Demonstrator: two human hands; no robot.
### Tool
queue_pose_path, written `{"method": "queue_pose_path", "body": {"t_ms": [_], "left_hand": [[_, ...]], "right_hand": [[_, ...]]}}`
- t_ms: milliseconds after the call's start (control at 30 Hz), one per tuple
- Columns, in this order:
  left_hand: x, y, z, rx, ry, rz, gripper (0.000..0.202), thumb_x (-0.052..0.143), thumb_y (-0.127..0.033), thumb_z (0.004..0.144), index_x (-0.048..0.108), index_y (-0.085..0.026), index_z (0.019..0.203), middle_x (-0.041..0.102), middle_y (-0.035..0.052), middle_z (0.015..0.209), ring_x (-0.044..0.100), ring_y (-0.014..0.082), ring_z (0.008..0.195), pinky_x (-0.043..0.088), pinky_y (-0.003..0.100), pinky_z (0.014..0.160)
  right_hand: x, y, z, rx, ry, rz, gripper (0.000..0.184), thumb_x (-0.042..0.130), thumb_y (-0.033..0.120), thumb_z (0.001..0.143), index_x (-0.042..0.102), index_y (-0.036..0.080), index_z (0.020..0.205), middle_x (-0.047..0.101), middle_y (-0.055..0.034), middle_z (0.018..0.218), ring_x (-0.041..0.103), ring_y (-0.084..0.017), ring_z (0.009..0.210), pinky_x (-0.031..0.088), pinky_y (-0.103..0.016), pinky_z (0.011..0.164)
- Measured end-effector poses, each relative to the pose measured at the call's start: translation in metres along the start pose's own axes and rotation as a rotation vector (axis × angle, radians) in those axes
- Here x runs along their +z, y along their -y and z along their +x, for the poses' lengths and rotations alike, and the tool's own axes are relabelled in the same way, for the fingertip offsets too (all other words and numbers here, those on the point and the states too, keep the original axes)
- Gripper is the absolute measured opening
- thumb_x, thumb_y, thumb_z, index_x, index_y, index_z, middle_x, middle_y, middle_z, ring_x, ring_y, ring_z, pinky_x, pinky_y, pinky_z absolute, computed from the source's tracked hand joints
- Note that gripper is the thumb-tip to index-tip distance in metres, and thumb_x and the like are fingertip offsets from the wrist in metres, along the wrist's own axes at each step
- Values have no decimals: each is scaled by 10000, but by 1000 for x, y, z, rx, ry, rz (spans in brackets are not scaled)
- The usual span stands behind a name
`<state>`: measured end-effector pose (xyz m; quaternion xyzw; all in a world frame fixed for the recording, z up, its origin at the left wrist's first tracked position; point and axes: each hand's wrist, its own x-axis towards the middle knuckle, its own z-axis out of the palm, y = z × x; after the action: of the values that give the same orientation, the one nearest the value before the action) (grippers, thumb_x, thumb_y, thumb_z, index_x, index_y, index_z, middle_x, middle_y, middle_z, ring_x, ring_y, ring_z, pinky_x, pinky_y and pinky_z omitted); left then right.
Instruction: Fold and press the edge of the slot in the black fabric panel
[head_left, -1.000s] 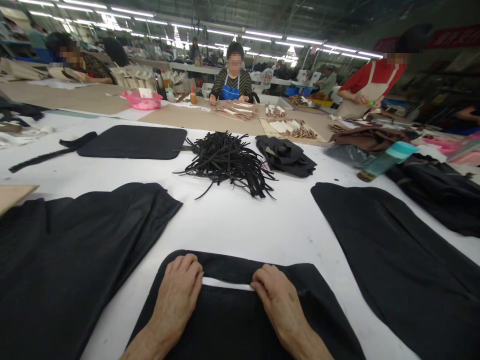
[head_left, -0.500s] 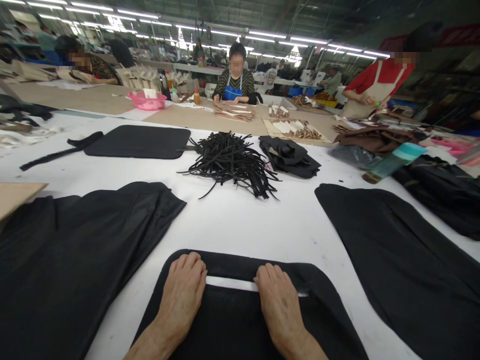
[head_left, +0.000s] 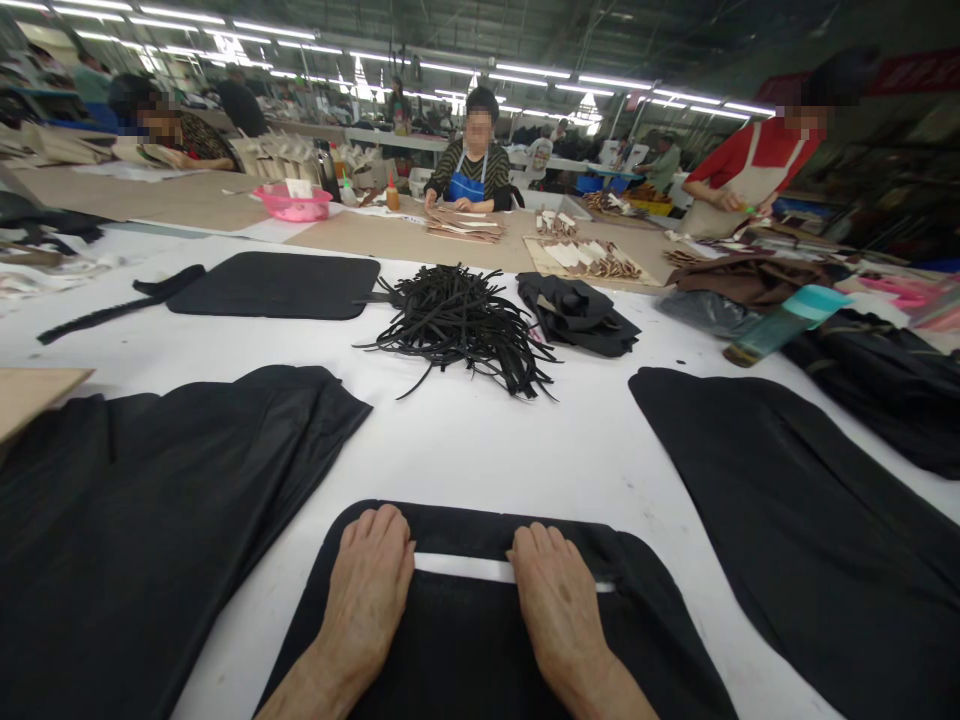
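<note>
Here, resting left hand (head_left: 367,580) and right hand (head_left: 559,590) on a black panel (head_left: 459,650)

Bending the fingers of each hand over the panel's upper border, well apart, showing a white band (head_left: 463,568) between; hiding the fingertips, so leaving any clamping impossible to tell. Working with the panel on the white worktop (head_left: 480,445), between a left black sheet (head_left: 150,520) and a right black sheet (head_left: 810,520). Facing a heap of black strips (head_left: 469,325).

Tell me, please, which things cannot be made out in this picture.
In the head view:
Left hand and right hand: most fingertips, hidden by the hands' own backs.
Black sheet under them: near end, cut off by the bottom edge.
Pile of black strips: lower strips, hidden by upper ones.
Red banner: lettering, too dim and blurred.
</note>
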<state>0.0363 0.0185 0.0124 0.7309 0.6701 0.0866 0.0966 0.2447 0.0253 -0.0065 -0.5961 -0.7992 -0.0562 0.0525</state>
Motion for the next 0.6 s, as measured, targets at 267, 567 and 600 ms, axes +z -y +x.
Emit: {"method": "queue_pose_path", "body": {"t_ms": [267, 567, 600], "left_hand": [[18, -2, -5, 326, -203, 65, 252, 434, 23, 791, 578, -173, 860, 577, 38, 907, 481, 212, 828, 404, 369, 776], [26, -1, -19, 476, -330, 221, 279, 435, 15, 782, 630, -142, 906, 629, 44, 940, 502, 204, 910, 399, 340, 872], [25, -3, -21, 465, -317, 252, 276, 443, 2, 786, 632, -132, 936, 631, 52, 940, 505, 206, 912, 403, 341, 871]], "right_hand": [[0, -2, 2, -26, -5, -9, 233, 581, 4, 744, 511, 226, 739, 570, -50, 710, 528, -257, 674, 380, -403, 598], [2, -2, 1, 1, 16, 26, 194, 567, 26, 787, 534, 215, 757, 573, -58, 741, 524, -261, 702, 376, -407, 627], [2, -2, 1, 5, 24, 31, 189, 562, 30, 794, 537, 215, 760, 575, -56, 744, 523, -259, 705, 375, -403, 630]]}}
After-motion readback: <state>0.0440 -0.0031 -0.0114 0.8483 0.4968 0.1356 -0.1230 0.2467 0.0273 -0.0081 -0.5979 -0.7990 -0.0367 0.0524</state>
